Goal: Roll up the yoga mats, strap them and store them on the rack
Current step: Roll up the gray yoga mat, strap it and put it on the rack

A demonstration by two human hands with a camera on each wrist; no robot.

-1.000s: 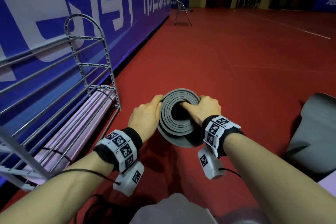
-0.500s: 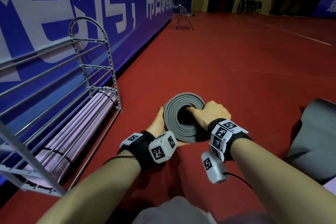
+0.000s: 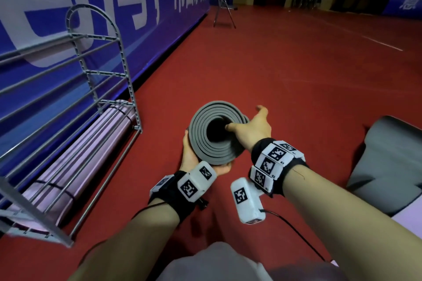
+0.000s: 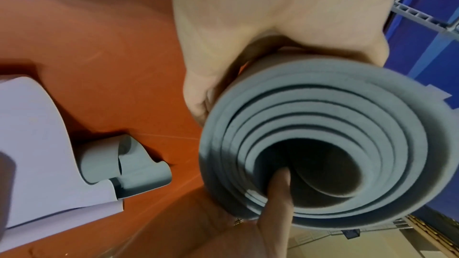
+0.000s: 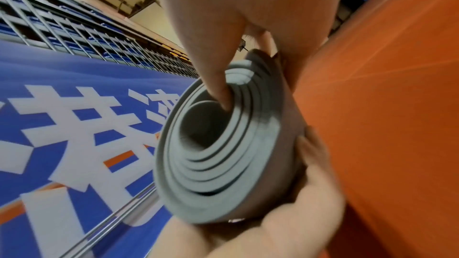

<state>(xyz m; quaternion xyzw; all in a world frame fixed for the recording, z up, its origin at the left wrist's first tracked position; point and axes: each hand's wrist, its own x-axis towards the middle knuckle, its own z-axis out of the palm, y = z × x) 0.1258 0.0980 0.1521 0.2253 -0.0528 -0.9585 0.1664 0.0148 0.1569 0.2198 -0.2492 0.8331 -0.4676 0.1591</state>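
A grey rolled yoga mat point(image 3: 205, 146) is held off the red floor with its spiral end facing me. My left hand point(image 3: 194, 164) cups the roll from below, fingers curled up its left side. My right hand point(image 3: 245, 124) has its thumb inside the hollow core and its fingers along the outer right side, pinching the wound layers. The left wrist view shows the roll's end point(image 4: 323, 117) under my left palm point(image 4: 273, 26). In the right wrist view my right thumb point(image 5: 216, 77) dips into the roll point(image 5: 218, 164). No strap shows on this roll.
A grey metal rack point(image 3: 102, 70) stands at the left along the blue banner wall. A strapped lilac rolled mat point(image 3: 91, 155) lies on its bottom shelf. Loose grey mat point(image 3: 388, 166) and lilac mat point(image 3: 411, 221) lie on the floor at right. A folding chair point(image 3: 222, 9) stands far off.
My left hand went from the roll's left side to underneath it. My right hand shifted from gripping the rim to thumb in the core with fingers stretched outside.
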